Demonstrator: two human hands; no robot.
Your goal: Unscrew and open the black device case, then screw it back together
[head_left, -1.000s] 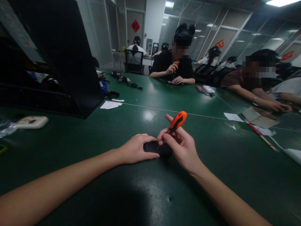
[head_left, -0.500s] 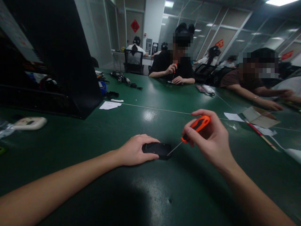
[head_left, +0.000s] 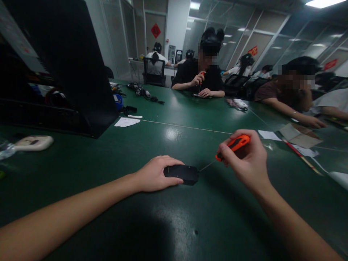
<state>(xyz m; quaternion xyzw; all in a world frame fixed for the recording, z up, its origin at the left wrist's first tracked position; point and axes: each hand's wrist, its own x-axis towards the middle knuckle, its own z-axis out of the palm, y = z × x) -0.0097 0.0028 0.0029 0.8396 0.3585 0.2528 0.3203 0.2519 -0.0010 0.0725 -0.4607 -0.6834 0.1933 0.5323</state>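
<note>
A small black oblong case (head_left: pixel 184 174) lies flat on the green table (head_left: pixel 130 224). My left hand (head_left: pixel 157 174) wraps round its left end, thumb along the near side and fingers over the far side. In my right hand (head_left: pixel 251 159) is a screwdriver (head_left: pixel 236 145) with an orange and black handle. Its thin shaft slants down to the left, and the tip is at the right end of the case. Whether the tip touches the case I cannot tell.
A large black open-fronted cabinet (head_left: pixel 73 65) stands at the left, beside a cream-coloured device (head_left: pixel 34 143). Cables (head_left: pixel 141 90) and a torn paper (head_left: pixel 127 122) lie beyond. Across the table a person (head_left: pixel 199 76) holds another screwdriver. An open cardboard box (head_left: pixel 300 135) is at the right.
My right hand has shifted right and slightly away with the screwdriver, so the tip has gone from the case's near right top to its right end. My left hand stays put.
</note>
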